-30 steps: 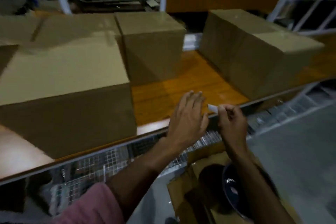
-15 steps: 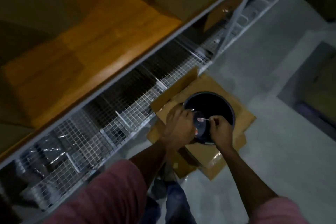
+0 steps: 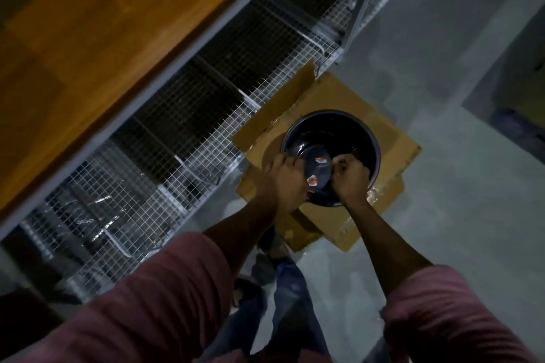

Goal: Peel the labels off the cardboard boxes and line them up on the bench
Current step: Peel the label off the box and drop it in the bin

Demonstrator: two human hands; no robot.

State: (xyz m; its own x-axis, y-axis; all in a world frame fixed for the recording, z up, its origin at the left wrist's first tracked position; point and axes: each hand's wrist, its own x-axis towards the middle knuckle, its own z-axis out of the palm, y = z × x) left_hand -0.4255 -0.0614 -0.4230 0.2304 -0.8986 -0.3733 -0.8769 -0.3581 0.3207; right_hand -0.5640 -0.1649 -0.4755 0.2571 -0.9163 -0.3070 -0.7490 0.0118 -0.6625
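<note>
Hands over black bin [image 3: 348, 130] on flattened cardboard [image 3: 392, 153], grey concrete floor [image 3: 442, 215]: left hand [image 3: 284, 183] loosely curled, right hand [image 3: 349, 175] fisted, contents unclear. Wood bench [image 3: 88, 38] w/ wire-mesh shelf [image 3: 177, 132] at left; label scraps [image 3: 317, 168] in bin.

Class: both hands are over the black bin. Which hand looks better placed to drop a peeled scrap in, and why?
Probably the right hand: it is curled directly above the black bin opening. The left hand sits at the bin's near rim.

Two small white-and-orange label scraps [image 3: 317, 169] down in a black bin, beside bare wooden bench [image 3: 88, 38]
</note>
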